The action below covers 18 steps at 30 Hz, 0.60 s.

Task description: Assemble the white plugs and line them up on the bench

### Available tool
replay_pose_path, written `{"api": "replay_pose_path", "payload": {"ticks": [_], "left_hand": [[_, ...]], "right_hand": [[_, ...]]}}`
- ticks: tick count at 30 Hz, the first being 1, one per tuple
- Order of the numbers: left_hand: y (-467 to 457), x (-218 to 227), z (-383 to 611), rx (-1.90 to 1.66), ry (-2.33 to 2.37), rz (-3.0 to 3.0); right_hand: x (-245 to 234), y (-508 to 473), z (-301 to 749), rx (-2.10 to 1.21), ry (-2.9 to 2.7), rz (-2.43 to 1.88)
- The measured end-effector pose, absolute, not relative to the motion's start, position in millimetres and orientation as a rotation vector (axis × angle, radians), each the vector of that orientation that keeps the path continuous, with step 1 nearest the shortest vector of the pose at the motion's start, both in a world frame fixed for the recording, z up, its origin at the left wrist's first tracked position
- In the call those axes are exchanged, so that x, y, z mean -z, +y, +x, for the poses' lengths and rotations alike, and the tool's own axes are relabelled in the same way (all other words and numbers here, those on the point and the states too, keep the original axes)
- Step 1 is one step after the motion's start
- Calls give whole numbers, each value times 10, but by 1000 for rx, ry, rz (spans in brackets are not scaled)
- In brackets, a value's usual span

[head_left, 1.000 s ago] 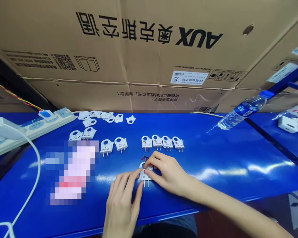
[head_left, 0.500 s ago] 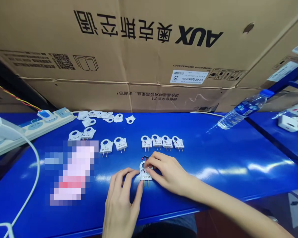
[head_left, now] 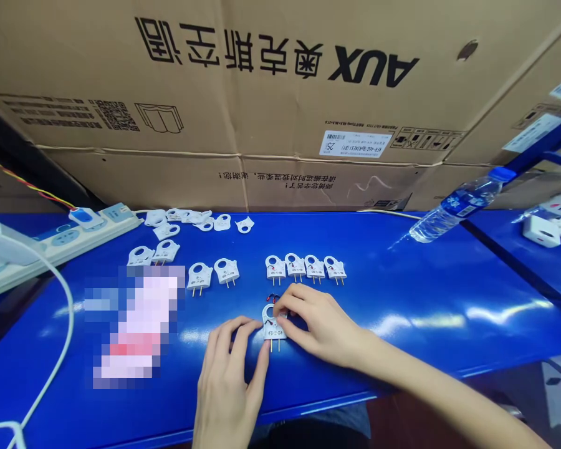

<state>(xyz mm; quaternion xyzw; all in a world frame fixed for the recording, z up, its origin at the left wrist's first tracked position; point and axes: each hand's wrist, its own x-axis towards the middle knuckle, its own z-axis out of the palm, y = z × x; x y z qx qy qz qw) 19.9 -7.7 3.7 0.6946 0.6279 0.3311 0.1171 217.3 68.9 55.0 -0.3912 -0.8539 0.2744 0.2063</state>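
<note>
Pinching from both sides, the left hand (head_left: 227,386) and right hand (head_left: 320,327) work on one small white plug (head_left: 272,324) lying flat on the blue table (head_left: 425,293), in the head view the only one given. The plug sits near the table's front edge, at 6 o'clock from a row of four finished plugs (head_left: 305,268). Left fingertips (head_left: 260,358) curl loosely and press its lower left edge; right fingertips (head_left: 280,307) close lightly about its ringed top, where a short red wire (head_left: 273,297) pokes out. The step looks like seating the wire or cover into the plug body; the next move probably calls for steady pressure without letting it skid. Its long axis runs 12 to 6 o'clock, the ring toward 12, the two brass pins toward 6. Two more plugs (head_left: 214,274) lie at 10 o'clock, and a water bottle (head_left: 458,206) at 2 o'clock.
</note>
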Motion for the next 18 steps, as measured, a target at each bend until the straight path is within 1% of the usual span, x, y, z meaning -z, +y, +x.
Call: {"api": "replay_pose_path", "payload": {"ticks": [8,18], "left_hand": [[-74,-39,209,-975,1827,2053],[-89,-26,178,-1043,1835,1872]], "right_hand": [[-618,748,2270,-883,-2503,-1061],[-639,801,2288,-864,-2589,-930]]}}
